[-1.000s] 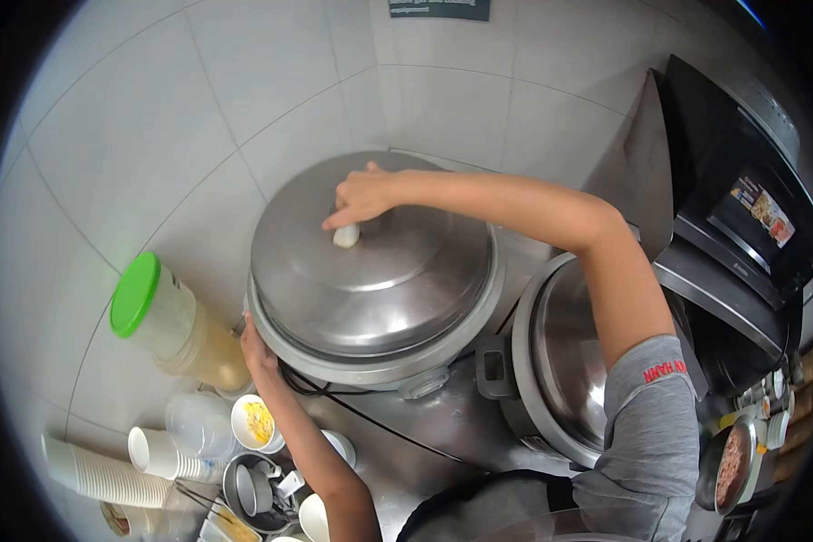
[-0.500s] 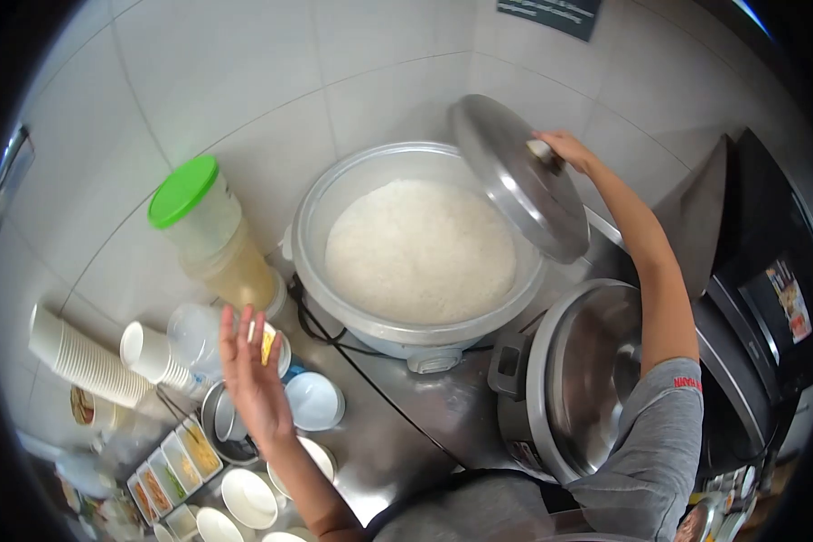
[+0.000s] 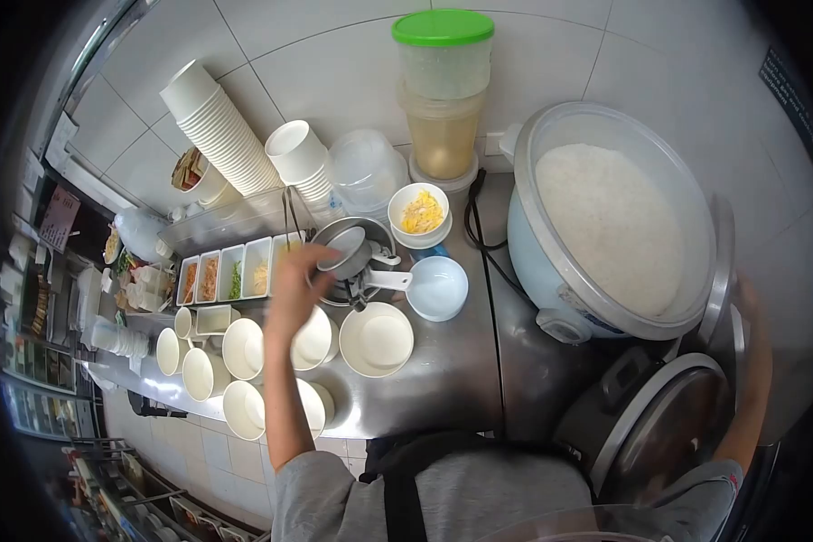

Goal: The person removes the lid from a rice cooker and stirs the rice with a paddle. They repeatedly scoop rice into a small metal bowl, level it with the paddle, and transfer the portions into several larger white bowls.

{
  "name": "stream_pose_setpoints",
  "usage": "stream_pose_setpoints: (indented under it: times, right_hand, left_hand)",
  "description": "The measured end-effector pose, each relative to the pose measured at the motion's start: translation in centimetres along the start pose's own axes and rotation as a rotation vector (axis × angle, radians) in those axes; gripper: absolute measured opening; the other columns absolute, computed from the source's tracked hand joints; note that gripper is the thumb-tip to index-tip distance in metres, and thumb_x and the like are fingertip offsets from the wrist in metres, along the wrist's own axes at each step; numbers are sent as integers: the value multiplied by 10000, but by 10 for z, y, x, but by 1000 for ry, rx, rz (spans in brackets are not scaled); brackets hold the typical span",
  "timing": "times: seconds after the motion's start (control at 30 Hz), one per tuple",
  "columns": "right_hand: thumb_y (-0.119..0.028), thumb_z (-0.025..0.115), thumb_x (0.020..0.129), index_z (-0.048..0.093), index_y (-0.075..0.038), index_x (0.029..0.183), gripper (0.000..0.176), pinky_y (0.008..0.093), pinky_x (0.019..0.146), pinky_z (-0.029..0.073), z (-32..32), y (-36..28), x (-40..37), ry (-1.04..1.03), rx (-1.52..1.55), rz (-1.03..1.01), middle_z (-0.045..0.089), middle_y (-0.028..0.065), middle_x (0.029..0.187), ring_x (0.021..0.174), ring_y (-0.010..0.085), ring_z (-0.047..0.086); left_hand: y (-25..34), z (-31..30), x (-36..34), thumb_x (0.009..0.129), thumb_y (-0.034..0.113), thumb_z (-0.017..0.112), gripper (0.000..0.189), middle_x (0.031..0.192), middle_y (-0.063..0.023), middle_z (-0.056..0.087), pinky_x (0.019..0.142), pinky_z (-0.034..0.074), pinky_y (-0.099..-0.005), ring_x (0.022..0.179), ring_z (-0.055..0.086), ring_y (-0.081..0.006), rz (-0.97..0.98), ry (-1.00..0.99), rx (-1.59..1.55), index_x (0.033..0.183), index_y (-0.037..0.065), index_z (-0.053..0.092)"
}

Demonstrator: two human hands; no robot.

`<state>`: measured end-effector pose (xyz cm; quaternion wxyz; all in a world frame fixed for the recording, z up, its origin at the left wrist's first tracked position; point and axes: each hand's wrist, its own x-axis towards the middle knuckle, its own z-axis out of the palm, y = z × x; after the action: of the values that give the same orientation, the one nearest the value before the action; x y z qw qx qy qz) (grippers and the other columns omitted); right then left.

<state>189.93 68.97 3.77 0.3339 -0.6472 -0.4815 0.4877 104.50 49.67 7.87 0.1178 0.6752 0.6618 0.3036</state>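
The worktop point(image 3: 461, 379) is seen as smooth brushed steel, the small pot point(image 3: 348, 248) as shiny metal, the rice cooker point(image 3: 533, 262) as glossy, the jar point(image 3: 443, 90) as clear plastic, and the cups point(image 3: 221, 126) as matt paper.

The small metal cup point(image 3: 346, 249) is dull grey steel, round and tilted. It sits inside a steel pot point(image 3: 381, 237) on the bench point(image 3: 443, 379), beside a row of white bowls. The fingers point(image 3: 321, 260) of the left hand point(image 3: 291, 287) touch its edge; whether they grip it cannot be told. The lid point(image 3: 722, 262) is a wide steel disc seen edge-on. It stands nearly upright just right of the open rice cooker point(image 3: 537, 253), held from behind by the mostly hidden right hand point(image 3: 748, 303).
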Motion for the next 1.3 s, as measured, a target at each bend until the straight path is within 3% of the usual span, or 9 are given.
stream_pose_setpoints:
  times: [0.1,0.23,0.4,0.53,0.63,0.73,0.8,1.0,1.3]
  right_hand:
    - [-549,368,873,423,-73,1255,613,405,830,387,-24,8,8,7,-139,96,504,92,1108,974,236,479]
    - [-581,345,854,376,-138,1314,640,524,961,288,-37,2,27,103,-409,292,351,121,1347,1215,340,346]
    - [-632,339,823,396,-219,1306,638,593,942,253,-30,-76,1,95,-630,20,298,87,1394,1255,370,283]
    - [-646,344,820,386,-226,1321,656,574,966,233,23,-152,-9,276,-686,-168,300,50,1400,1269,330,286]
    - [-590,342,860,440,-207,1287,582,490,1009,237,93,-213,-40,349,-771,-458,343,49,1371,1269,264,304]
    - [-450,341,922,507,-155,1228,457,336,1035,246,167,-263,-80,360,-725,-668,434,67,1274,1236,197,350]
    - [-425,351,928,518,-144,1211,433,340,1022,272,200,-283,-92,339,-752,-849,423,73,1271,1234,202,347]
    - [-298,426,918,521,-129,1184,329,360,1007,299,301,-306,-133,60,-791,-1177,368,104,1305,1235,239,342]
    - [-278,452,906,515,-115,1153,302,382,969,337,407,-307,-175,-342,-745,-1341,365,138,1276,1182,287,394]
  left_hand:
    - [12,60,-8,631,78,714,442,1027,-83,578,851,406,-385,1028,485,-274,123,-175,167,1053,102,587]
    - [3,105,-5,676,89,682,254,860,-57,611,705,468,-362,852,575,-243,203,66,304,909,90,582]
    - [12,71,16,700,95,653,180,833,-73,605,676,478,-371,795,588,-249,300,172,244,856,71,566]
    - [-7,98,6,695,99,669,365,1046,-81,578,726,468,-364,893,579,-267,363,33,316,1030,91,525]
    - [-10,107,4,698,103,666,340,1015,-68,581,728,472,-358,895,578,-249,180,-6,307,1013,92,540]
    - [-13,113,4,694,100,651,252,906,-53,576,711,468,-354,800,582,-238,329,195,292,931,89,565]
    - [-12,107,10,693,89,633,238,905,-52,570,716,461,-355,811,573,-238,330,169,251,923,87,573]
    - [-2,100,10,686,22,545,367,1115,-73,493,820,400,-391,1062,450,-265,345,-117,291,1049,75,570]
    - [-8,99,-9,784,20,509,337,1007,-132,556,881,386,-383,948,540,-271,345,213,99,1121,31,498]
